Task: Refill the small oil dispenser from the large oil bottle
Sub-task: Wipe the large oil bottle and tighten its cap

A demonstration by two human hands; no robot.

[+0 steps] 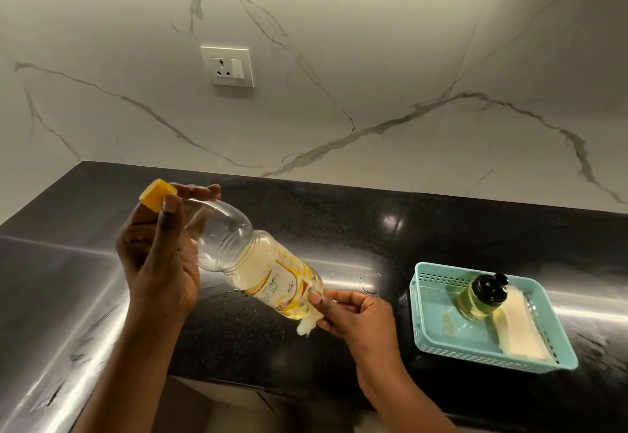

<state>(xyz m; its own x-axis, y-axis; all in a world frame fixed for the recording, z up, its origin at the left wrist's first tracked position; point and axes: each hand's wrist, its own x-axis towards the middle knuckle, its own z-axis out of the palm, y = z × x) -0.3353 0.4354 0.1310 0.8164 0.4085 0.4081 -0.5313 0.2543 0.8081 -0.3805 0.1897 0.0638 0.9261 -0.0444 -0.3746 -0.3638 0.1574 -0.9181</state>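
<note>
The large clear oil bottle, with a yellow cap and a yellow label, is held tilted above the black counter, cap end up left. Pale oil fills its lower half. My left hand grips the neck and shoulder just below the cap. My right hand holds a crumpled white tissue against the bottle's base. The small oil dispenser, greenish-yellow with a black pump top, stands in a teal basket at the right.
A folded white cloth lies in the basket beside the dispenser. The glossy black counter shows wet smears and droplets near the bottle. A marble backsplash with a wall socket rises behind. The counter's front edge runs below my arms.
</note>
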